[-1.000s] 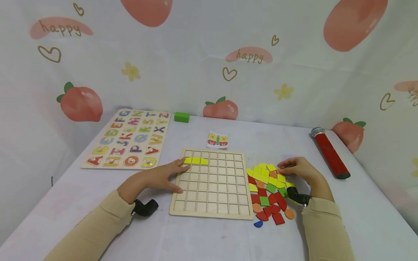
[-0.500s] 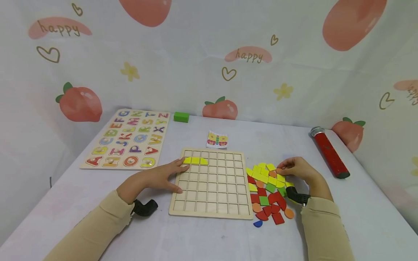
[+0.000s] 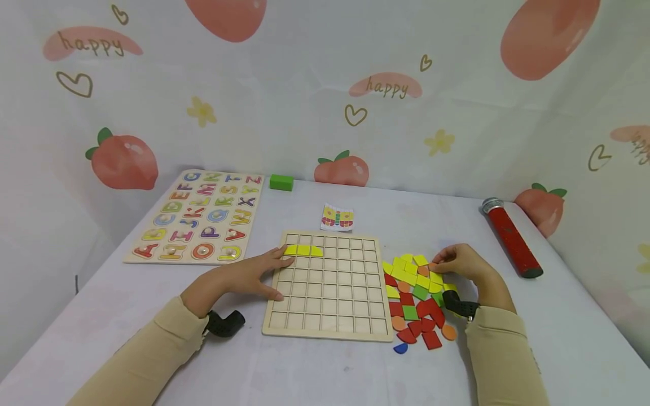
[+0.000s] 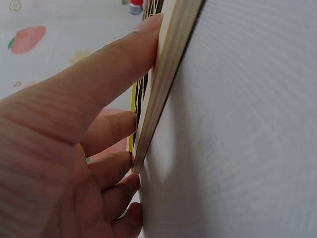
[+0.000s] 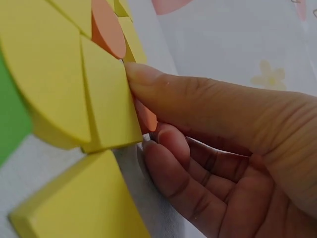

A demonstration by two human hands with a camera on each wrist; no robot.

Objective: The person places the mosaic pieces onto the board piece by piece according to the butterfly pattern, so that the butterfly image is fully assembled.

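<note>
My left hand (image 3: 249,278) rests on the left edge of a wooden grid board (image 3: 330,337), thumb and fingers spread apart. Three yellow pieces (image 3: 303,250) lie in a row in the board's upper left. My right hand (image 3: 464,264) is at the far right of a pile of coloured wooden pieces, fingers bent. In the right wrist view its thumb touches the edge of a yellow tile (image 5: 110,99). An orange disc (image 5: 146,117) shows between that thumb and the fingers. The index fingertip is hidden there, so a pinch on the disc is not clear.
Red pieces (image 3: 430,310), green squares (image 3: 410,313) and a blue half-disc (image 3: 400,348) lie right of the board. A butterfly picture card (image 3: 337,217) lies behind it. Farther out are an alphabet board (image 3: 190,261), a green block (image 3: 281,182) and a red microphone (image 3: 513,239).
The right fingers have shifted very slightly beside the orange disc, which shows a little more than a second ago. The left hand and the yellow pieces on the board keep their places.
</note>
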